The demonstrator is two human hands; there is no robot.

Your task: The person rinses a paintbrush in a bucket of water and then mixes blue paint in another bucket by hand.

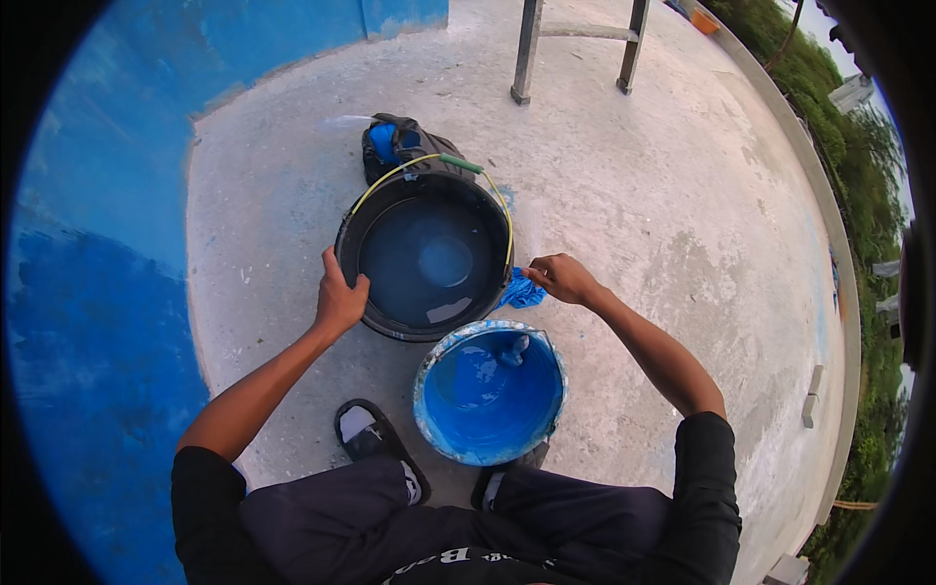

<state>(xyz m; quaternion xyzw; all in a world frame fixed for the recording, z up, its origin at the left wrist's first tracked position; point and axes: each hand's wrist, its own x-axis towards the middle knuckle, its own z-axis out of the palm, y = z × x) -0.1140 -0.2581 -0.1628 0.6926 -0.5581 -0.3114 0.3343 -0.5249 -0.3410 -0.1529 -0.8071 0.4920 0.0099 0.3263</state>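
My left hand (341, 291) grips the left side of a black bucket (382, 302) holding cloudy bluish liquid, its yellow wire handle with a green grip (460, 163) raised at the back. Just right of that bucket, my right hand (556, 280) has curled fingers; what is in them is unclear. Crumpled blue plastic (519, 292) lies beneath it. Nearer me, a paint-smeared blue bucket (468, 405) holds blue paint and a small smeared object (512, 356) at its inner side. Behind the black bucket sits a black bag (388, 146) with something blue inside.
A blue-painted wall (107, 175) borders the pale concrete floor (682, 214) on the left. A ladder-like frame (575, 31) stands at the back. A low ledge (819, 185), orange basin (704, 21) and greenery line the right; grey blocks (811, 398) lie near it. My feet flank the blue bucket.
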